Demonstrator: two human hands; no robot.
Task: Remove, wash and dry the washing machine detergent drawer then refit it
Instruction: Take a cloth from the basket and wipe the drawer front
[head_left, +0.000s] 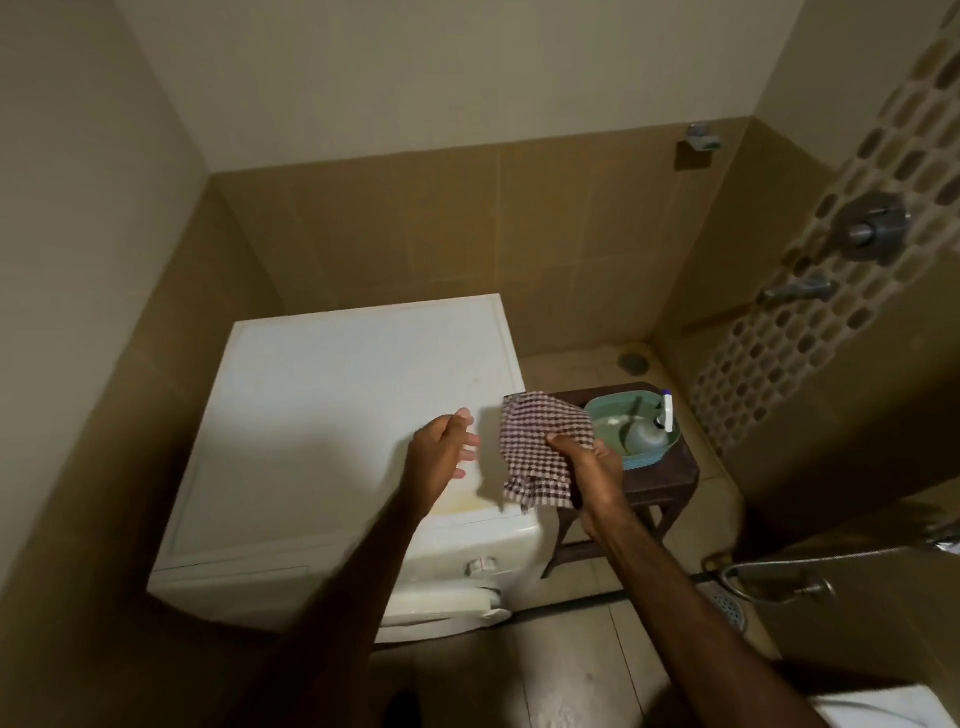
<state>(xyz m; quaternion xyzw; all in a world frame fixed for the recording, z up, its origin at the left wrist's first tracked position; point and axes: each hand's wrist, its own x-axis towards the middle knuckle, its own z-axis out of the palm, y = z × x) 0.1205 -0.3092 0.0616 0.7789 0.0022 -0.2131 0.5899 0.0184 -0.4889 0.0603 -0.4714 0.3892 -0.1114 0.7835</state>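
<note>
A white front-loading washing machine (332, 415) stands in the tiled corner, seen from above. My right hand (592, 467) grips a brown-and-white checked cloth (540, 447) and holds it up over the machine's right front corner. My left hand (447, 452) hovers just left of the cloth, fingers spread and holding nothing. The machine's front panel shows a dial (480, 565). The left part of that panel, where a drawer front (234, 577) appears closed, is dim. I cannot tell whether anything lies inside the cloth.
A dark wooden stool (654, 478) stands right of the machine, carrying a teal basin (644, 457) with water and a bottle with a white pump (662, 415). Wall taps (872, 228) and a hose (769, 571) are at right. A floor drain (727, 605) lies below.
</note>
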